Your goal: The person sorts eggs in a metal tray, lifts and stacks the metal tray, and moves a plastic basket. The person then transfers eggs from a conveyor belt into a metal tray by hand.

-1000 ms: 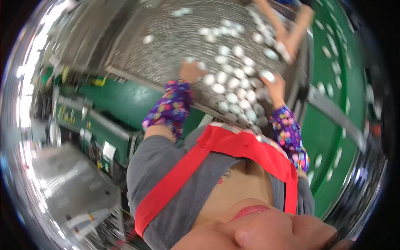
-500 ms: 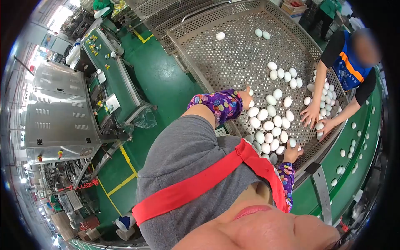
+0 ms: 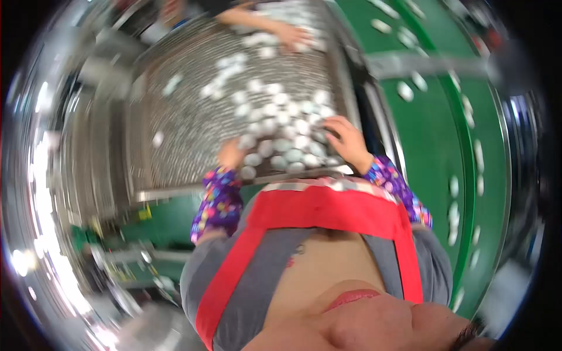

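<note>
Many white and pale eggs (image 3: 283,130) lie in a perforated metal tray (image 3: 193,126), bunched at its near right part. My left hand (image 3: 232,153), in a patterned purple sleeve, rests at the left side of this bunch. Its fingers are blurred but seem to lie loosely along the outermost eggs, with no egg visibly gripped. My right hand (image 3: 348,141) is at the right side of the bunch near the tray's wall. The fingers are stretched toward the eggs and the thumb stands apart. Whether its fingertips touch an egg is unclear.
A co-worker's hand (image 3: 293,36) lies over more eggs at the tray's far right. Right of the tray runs a green conveyor belt (image 3: 424,146) carrying scattered eggs, with a metal bar (image 3: 427,65) across it. The left surroundings are smeared by motion.
My view has swung round, so the tray now lies straight ahead and the belt at the right. Both my hands remain beside the near bunch of eggs, which looks more closely gathered.
</note>
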A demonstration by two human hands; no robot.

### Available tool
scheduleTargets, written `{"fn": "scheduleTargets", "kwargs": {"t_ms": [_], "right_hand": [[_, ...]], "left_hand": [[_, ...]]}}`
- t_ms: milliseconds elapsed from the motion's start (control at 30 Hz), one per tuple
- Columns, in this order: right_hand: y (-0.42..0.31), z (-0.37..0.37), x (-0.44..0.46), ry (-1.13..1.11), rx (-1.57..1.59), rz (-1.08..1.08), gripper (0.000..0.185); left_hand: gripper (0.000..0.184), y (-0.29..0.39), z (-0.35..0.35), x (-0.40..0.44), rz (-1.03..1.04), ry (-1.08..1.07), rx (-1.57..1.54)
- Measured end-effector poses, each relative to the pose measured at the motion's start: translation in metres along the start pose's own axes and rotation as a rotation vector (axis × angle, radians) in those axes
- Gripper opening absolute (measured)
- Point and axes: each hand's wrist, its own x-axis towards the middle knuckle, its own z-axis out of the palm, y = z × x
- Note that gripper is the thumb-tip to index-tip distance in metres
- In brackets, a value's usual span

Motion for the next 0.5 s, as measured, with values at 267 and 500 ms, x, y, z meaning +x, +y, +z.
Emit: {"fn": "scheduleTargets", "kwargs": {"t_ms": [267, 500], "right_hand": [[0.089, -0.047, -0.108, 0.456, -0.036, 0.341, 0.02], [0.148, -0.061, -0.169, 0.652, -0.177, 0.534, 0.032]], "left_hand": [[0.035, 0.149, 0.013, 0.07, 0.771, 0.24, -0.468], [0.037, 0.322, 0.052, 0.039, 1.345, 0.117, -0.335]]}}
